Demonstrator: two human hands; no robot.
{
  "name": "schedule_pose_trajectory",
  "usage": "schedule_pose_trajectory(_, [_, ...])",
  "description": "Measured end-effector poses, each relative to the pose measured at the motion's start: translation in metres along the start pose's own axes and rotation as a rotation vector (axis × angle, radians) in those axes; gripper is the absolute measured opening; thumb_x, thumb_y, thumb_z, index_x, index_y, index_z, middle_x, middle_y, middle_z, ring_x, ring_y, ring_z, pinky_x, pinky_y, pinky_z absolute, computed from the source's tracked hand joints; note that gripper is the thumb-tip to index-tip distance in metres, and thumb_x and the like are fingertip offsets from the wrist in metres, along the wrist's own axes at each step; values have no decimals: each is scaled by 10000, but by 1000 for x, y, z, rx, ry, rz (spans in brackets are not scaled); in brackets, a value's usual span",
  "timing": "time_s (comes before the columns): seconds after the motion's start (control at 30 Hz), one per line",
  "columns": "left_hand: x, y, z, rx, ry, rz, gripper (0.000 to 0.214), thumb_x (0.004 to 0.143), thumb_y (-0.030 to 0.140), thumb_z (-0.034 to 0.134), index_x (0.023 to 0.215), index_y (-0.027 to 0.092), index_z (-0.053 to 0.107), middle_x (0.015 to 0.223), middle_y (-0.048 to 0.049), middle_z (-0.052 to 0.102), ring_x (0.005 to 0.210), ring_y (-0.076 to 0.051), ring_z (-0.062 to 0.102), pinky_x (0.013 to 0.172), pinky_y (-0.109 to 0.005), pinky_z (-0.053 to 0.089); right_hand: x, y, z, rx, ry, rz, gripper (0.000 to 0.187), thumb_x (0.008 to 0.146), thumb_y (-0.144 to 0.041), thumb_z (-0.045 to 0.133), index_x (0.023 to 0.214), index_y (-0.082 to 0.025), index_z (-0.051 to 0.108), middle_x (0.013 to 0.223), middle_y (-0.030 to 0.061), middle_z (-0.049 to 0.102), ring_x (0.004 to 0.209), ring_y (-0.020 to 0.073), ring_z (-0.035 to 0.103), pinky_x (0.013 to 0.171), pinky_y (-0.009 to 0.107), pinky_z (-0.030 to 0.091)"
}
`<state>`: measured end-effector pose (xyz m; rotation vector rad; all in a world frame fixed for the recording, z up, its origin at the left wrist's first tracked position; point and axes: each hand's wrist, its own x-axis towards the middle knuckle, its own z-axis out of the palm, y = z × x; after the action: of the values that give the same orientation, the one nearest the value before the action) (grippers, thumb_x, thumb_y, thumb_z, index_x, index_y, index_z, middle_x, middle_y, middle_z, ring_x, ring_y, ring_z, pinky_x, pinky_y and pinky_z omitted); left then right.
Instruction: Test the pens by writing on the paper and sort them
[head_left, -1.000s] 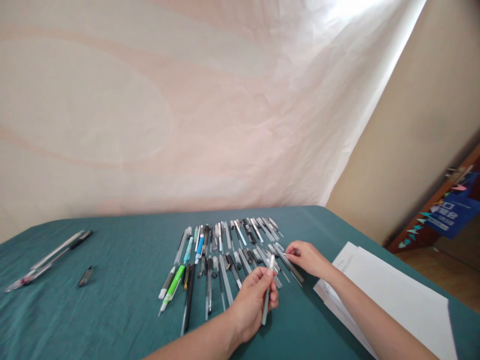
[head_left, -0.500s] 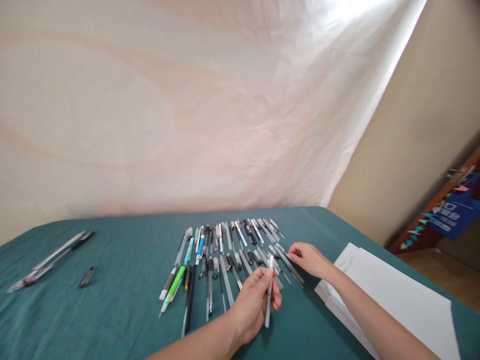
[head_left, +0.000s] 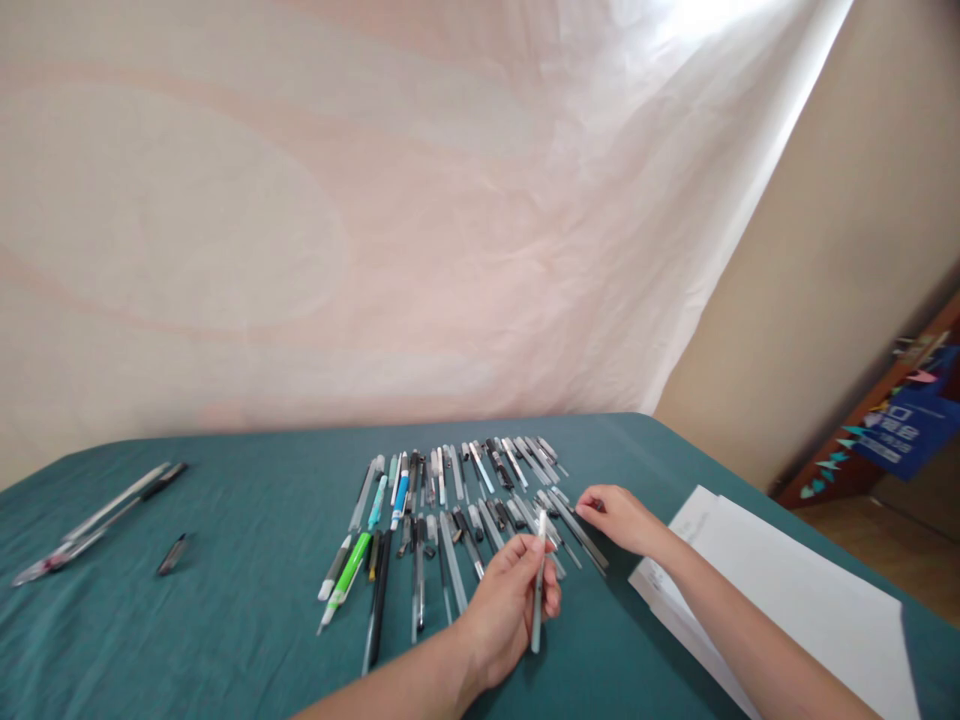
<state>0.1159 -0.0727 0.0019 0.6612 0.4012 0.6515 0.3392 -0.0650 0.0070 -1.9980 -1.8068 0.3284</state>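
Note:
A slim pale pen (head_left: 537, 615) stands nearly upright in my left hand (head_left: 506, 605), pinched between thumb and fingers above the table. My right hand (head_left: 619, 518) rests low at the right end of the lined-up pens, fingers curled together. Something small and dark shows at its fingertips, too little to name. Closest to that hand lies a grey pen (head_left: 586, 537), slanting on the cloth. Two rows of pens spread leftward, among them a green pen (head_left: 349, 570), a blue and white pen (head_left: 402, 492) and a long black pen (head_left: 380, 595). My left hand hides part of the nearer row.
White paper sheets (head_left: 810, 605) lie at the right, under my right forearm. On the left of the green tablecloth (head_left: 247, 600) are a clear pen (head_left: 112, 505), a black-ended pen (head_left: 161, 483) and a small dark cap-like piece (head_left: 172, 555). A pale curtain (head_left: 420, 220) hangs behind.
Almost nothing differs. Both hands keep their places and grips, with only a very slight shift of the left fingers and the held pen.

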Motion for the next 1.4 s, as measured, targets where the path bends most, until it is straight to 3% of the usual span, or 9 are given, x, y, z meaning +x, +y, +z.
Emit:
schedule_pose_trajectory(0.17, [2,0,-1,-1,1,-7,258,757,386,577,815,155,479,594,34,488,455,-62,444,474,-208,294,-1,-15,-4,121,9,14,298,784,-404,472,705,-171,640,636,27,622,598,152,547,564,249,395])
schedule_pose_trajectory(0.33, [0,-1,0,-3,6,-1,255,758,381,578,812,152,478,593,34,483,457,-61,441,477,-207,296,-11,-56,1,829,-151,90,386,763,-522,487,816,-161,612,717,12,590,538,100,503,445,206,383])
schedule_pose_trajectory(0.43, [0,-1,0,-2,-1,-5,260,760,389,575,786,152,472,605,33,485,457,-57,438,479,-206,297,-17,-73,8,1014,-242,92,368,715,-510,573,799,-153,604,653,-4,565,522,85,482,436,186,372])
schedule_pose_trajectory(0.57, [1,-2,-1,29,-3,-31,290,734,412,596,791,156,473,603,38,485,457,-57,441,479,-205,294,-19,-75,9,1041,-158,96,342,709,-472,607,737,-131,608,545,-26,515,453,58,423,427,176,339])
schedule_pose_trajectory(0.73, [2,-5,-3,154,-50,-67,349,700,475,598,783,157,482,577,38,495,434,-66,442,472,-213,279,-11,-60,-8,1066,1,114,336,730,-470,588,752,-136,605,500,-34,484,417,57,392,397,184,305])
schedule_pose_trajectory(0.9, [1,-5,-4,209,-78,-80,348,700,475,595,783,152,491,584,31,502,457,-74,461,488,-215,291,4,-14,-31,1168,377,151,322,709,-472,609,845,-181,586,820,38,623,461,59,441,390,196,360])
schedule_pose_trajectory(0.97, [2,-5,-4,195,-83,-86,340,705,464,595,784,149,497,587,30,497,461,-75,461,491,-216,294,8,10,-31,1125,449,238,305,708,-480,600,844,-209,582,799,19,621,464,58,450,396,191,385])
schedule_pose_trajectory(1.13, [3,-3,-4,121,-73,-98,295,733,407,590,827,136,524,620,14,501,494,-78,468,499,-213,304,11,42,-8,1000,250,336,244,644,-366,684,738,-149,625,663,47,615,466,83,495,394,202,424])
schedule_pose_trajectory(1.4, [3,1,-3,55,-84,-121,218,733,253,611,900,122,562,707,-22,536,568,-86,496,545,-213,358,12,26,19,711,36,253,294,656,-288,642,913,-147,648,698,21,652,512,100,538,430,200,424])
